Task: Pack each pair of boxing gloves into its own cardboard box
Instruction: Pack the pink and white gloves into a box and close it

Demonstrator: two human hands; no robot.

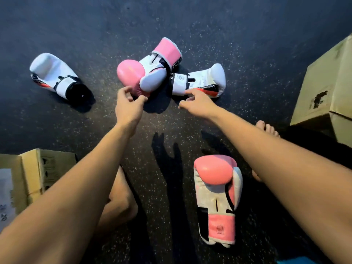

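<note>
Four boxing gloves lie on the dark speckled floor. A pink-and-white glove (150,69) lies in the middle, and my left hand (127,105) hangs open at its pink padded end, fingertips touching or nearly touching it. Beside it on the right lies a white glove with red and black trim (200,80); my right hand (196,102) is open with a finger on its cuff edge. Its white mate (55,76) lies far left. The second pink-and-white glove (217,199) lies near me, under my right forearm. One cardboard box (327,88) stands at right, another (30,178) at lower left.
My bare feet (122,199) rest on the floor between the lower-left box and the near pink glove, with toes (266,128) showing beside the right box. Dark speckled floor (190,25) stretches beyond the gloves.
</note>
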